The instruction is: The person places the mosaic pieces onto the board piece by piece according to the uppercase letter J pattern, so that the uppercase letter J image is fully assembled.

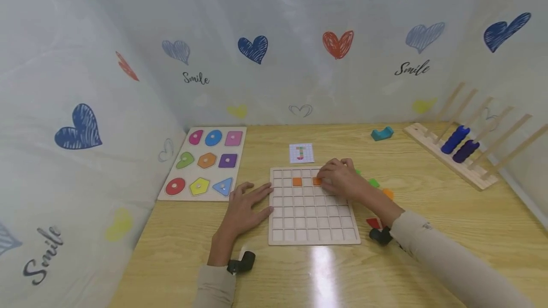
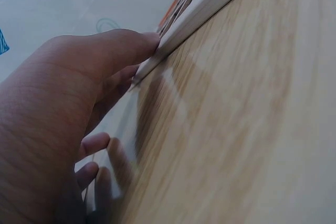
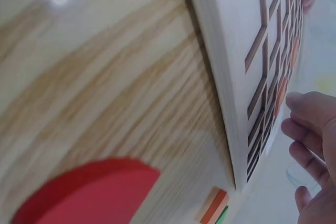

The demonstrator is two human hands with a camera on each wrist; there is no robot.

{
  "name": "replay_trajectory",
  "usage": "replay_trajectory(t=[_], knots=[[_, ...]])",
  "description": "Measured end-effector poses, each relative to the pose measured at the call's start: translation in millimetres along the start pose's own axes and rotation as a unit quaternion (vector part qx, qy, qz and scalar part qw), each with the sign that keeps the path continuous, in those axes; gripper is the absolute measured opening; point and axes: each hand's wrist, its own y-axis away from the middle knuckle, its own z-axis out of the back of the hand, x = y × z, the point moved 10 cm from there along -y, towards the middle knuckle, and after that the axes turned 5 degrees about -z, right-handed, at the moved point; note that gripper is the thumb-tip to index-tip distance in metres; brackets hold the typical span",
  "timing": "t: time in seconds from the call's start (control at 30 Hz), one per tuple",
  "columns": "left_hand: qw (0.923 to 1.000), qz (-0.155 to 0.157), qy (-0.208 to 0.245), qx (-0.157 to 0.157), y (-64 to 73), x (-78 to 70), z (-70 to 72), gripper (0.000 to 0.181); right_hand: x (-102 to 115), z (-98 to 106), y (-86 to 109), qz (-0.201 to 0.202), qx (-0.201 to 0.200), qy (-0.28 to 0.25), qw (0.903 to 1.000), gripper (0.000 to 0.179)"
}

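The left hand (image 1: 245, 208) lies with fingers spread at the left edge of a wooden grid board (image 1: 295, 212). In the left wrist view its thumb (image 2: 123, 51) touches the board's side. Over the board's upper right, the right hand (image 1: 344, 179) has its fingertips at an orange square tile (image 1: 317, 181). From the right wrist view, that tile (image 3: 281, 97) appears to lie in a grid cell, beside the thumb, with nothing visible between the fingers. A second orange square tile (image 1: 297, 182) sits further left in the same row.
Behind the board lies a pattern card (image 1: 301, 153) with a J shape. A shape puzzle (image 1: 216, 160) is at left. Green (image 1: 374, 183), orange (image 1: 388, 193) and red (image 1: 373, 223) pieces lie right of the board. A pegged stand (image 1: 454, 158) and teal piece (image 1: 382, 133) are further back.
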Motion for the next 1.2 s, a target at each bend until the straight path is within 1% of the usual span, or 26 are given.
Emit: replay_trajectory(t=[0.13, 0.3, 0.6, 0.7, 0.9, 1.07, 1.2], knots=[[1.0, 0.0, -0.003, -0.003, -0.6, -0.3, 0.2, 0.054, -8.1, 6.7, 7.2, -0.019, 0.0, -0.002, 0.9998, 0.026], [1.0, 0.001, -0.002, -0.004, 0.3, 0.1, 0.1, 0.054, -15.4, 15.0, 17.3, -0.034, -0.002, -0.003, 0.9994, 0.024], [0.9999, 0.015, -0.004, 0.003, 0.5, 1.8, -1.5, 0.056, -29.8, 24.3, 37.9, -0.04, -0.024, -0.01, 0.9989, 0.019], [0.9999, 0.016, -0.005, 0.001, 1.0, 1.6, -2.0, 0.056, -33.7, 27.6, 44.5, -0.039, -0.031, -0.003, 0.9988, 0.019], [0.9999, 0.014, -0.005, -0.005, 1.3, 2.4, -2.5, 0.055, -41.9, 30.5, 52.5, -0.054, -0.023, 0.018, 0.9981, 0.02], [0.9997, 0.022, -0.005, 0.004, 1.0, 4.5, -4.7, 0.055, -48.6, 34.0, 58.8, -0.067, -0.023, 0.001, 0.9975, 0.023], [0.9999, 0.016, -0.001, 0.0, 1.4, 2.4, -3.6, 0.054, -55.5, 35.3, 63.6, -0.077, -0.02, -0.007, 0.9968, 0.027]])
